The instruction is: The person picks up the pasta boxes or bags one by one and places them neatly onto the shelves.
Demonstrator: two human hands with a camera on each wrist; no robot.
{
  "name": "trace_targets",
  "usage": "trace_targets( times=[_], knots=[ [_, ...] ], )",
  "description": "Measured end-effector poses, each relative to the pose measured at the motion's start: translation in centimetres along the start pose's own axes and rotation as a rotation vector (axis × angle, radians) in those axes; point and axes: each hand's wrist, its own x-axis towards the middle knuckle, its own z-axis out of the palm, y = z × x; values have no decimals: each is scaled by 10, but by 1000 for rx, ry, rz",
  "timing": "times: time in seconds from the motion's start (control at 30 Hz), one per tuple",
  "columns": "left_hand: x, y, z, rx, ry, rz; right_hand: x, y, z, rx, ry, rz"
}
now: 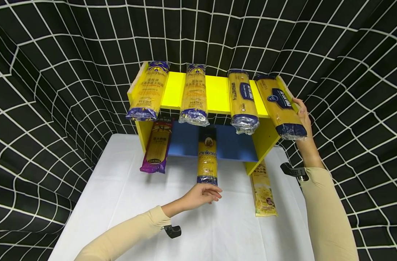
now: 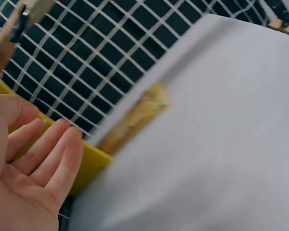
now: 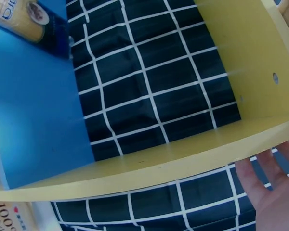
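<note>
My left hand [image 1: 201, 195] is just below the lower end of a yellow and blue ankara spaghetti pack [image 1: 207, 159], which lies on the blue lower shelf. Its fingers are loosely bent with nothing between them; in the left wrist view the palm of the left hand [image 2: 33, 168] shows. My right hand [image 1: 304, 121] is at the outer side of the rack's yellow right panel [image 3: 183, 168], beside a spaghetti pack with a dark blue label [image 1: 281, 107] on the top shelf. In the right wrist view, the fingers [image 3: 265, 168] touch the panel's outside.
Three more spaghetti packs lie along the yellow top shelf [image 1: 174, 92], one of them a blue-ended pack [image 1: 194, 94]. A purple pasta pack [image 1: 157, 145] leans out from the blue shelf [image 1: 182, 141] at left. A yellow pasta pack [image 1: 264, 190] lies on the white table [image 1: 120, 203].
</note>
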Motion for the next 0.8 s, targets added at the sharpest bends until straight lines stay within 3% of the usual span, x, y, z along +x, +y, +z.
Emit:
trace_targets(
  times=[0.23, 0.8],
  knots=[
    [-6, -22, 4, 11, 74, 2, 0, 0, 1, 58, -6, -10],
    [11, -19, -10, 46, 137, -14, -1, 1, 1, 81, -6, -9]
  ],
)
